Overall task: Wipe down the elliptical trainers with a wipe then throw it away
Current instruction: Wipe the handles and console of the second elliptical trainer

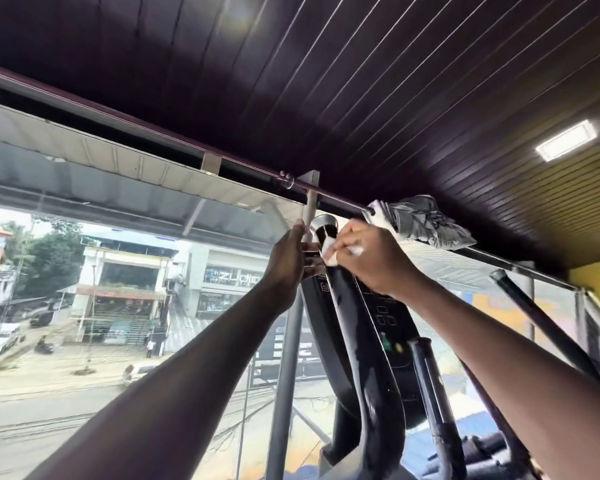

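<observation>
Fingers (352, 242) of the right hand (371, 258) curl round a white wipe (329, 252), pressing it to the elliptical trainer's upper handle end (324, 225) at frame centre, while the left hand (288, 261), fingers straight, apparently steadies the black console column (347, 317) from the left.

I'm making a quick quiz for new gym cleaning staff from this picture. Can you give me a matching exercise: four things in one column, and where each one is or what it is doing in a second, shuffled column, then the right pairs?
Things:
1. wipe
2. left hand
3. grey cloth
4. ceiling light

Place or state:
A. draped over the rail under the ceiling
B. lit, set into the ceiling at upper right
C. pinched in the right hand against the top of the elliptical handle
D. fingers straight, laid against the handle's left side

Pairs: 1-C, 2-D, 3-A, 4-B
</observation>
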